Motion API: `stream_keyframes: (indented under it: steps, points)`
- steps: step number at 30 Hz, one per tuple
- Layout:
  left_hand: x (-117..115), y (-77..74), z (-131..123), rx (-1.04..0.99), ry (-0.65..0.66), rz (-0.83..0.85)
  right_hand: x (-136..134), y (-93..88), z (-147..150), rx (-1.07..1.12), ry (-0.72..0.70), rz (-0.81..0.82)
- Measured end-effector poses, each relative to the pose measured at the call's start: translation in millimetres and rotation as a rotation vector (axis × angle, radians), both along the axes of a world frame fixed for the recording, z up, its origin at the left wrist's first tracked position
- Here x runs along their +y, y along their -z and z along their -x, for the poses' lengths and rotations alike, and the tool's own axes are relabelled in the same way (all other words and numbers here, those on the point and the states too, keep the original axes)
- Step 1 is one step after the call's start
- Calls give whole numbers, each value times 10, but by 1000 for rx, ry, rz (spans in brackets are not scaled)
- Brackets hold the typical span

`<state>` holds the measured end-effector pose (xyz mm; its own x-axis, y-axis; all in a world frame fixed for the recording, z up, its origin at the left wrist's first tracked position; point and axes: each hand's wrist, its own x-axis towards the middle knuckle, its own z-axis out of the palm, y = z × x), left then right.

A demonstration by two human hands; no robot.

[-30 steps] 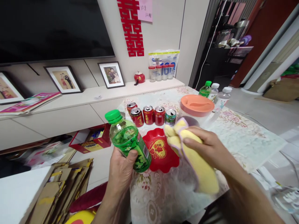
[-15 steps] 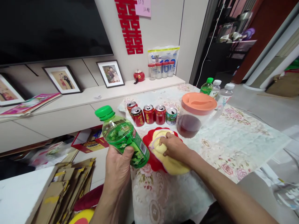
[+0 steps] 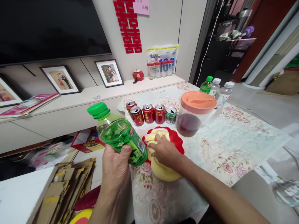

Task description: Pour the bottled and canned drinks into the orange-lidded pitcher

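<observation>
A green-capped plastic drink bottle (image 3: 125, 137) is tilted in the air, its cap toward the upper left. My left hand (image 3: 116, 161) is wrapped round its lower side, thumb across the label. Over a red scalloped plate (image 3: 176, 140), my right hand (image 3: 164, 151) presses on a bunched yellow cloth (image 3: 163, 169), with the fingers curled into it. The cloth hides much of the plate and hangs past its near rim. Behind the plate stand several red drink cans (image 3: 149, 113) and one green can (image 3: 171, 115), their tops opened.
A pitcher (image 3: 190, 124) with an orange lid and dark liquid stands right of the cans. Bottles (image 3: 224, 93) stand at the table's far right. Folded cardboard (image 3: 56, 189) and a red box (image 3: 87, 141) lie left of the flower-patterned tablecloth (image 3: 224, 146).
My right hand has moved left across the plate with the yellow cloth, baring more of the plate's right side. The bottle in my left hand has shifted slightly left and up.
</observation>
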<state>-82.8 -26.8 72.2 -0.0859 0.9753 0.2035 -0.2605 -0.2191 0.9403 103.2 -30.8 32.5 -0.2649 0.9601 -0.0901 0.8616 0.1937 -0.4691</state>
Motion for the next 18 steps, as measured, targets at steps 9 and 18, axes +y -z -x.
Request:
stream_keyframes:
  steps: [9, 18]
  points:
    - [-10, -10, 37, 14, -31, -13, -38, -291, -521, 197, 156, -64]
    - [-30, 26, -69, -16, -10, 30, -63, 23, -395, 456, 241, -33]
